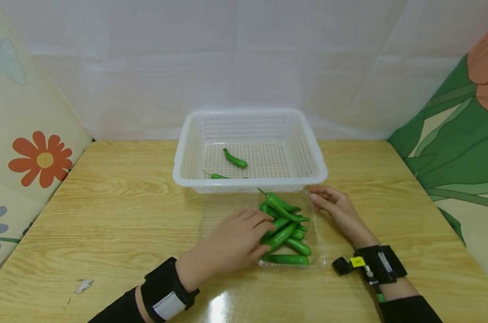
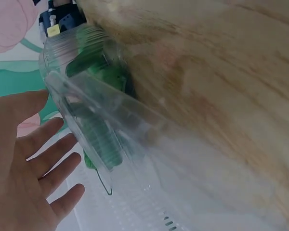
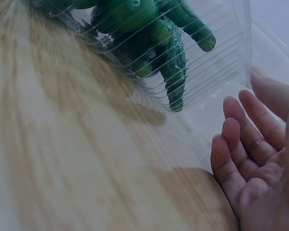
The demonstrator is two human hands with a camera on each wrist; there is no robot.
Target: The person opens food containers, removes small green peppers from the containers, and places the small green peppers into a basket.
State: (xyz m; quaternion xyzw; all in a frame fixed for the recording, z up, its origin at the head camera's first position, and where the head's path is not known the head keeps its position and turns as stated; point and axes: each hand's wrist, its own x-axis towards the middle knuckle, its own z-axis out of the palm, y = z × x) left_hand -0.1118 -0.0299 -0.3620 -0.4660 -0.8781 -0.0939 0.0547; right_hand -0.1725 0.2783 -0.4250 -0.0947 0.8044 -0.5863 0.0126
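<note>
A clear plastic clamshell box (image 1: 317, 242) lies opened on the table with several green chili peppers (image 1: 294, 244) piled in its right half. My left hand (image 1: 231, 240) reaches over the box from the left, fingertips at the peppers in the head view. In the left wrist view its fingers (image 2: 58, 168) are spread and fairly straight, with nothing between them. At the box's far right corner is my right hand (image 1: 338, 208), its thumb (image 3: 274, 94) right at the clear rim and its other fingers loosely bent below.
A white plastic basket (image 1: 179, 161) stands just behind the box. Inside it lie a curved green pepper (image 1: 235, 159) and another pepper (image 1: 218, 176) partly hidden by the front rim. A white sheet (image 1: 147, 72) hangs behind the wooden table (image 1: 118, 215).
</note>
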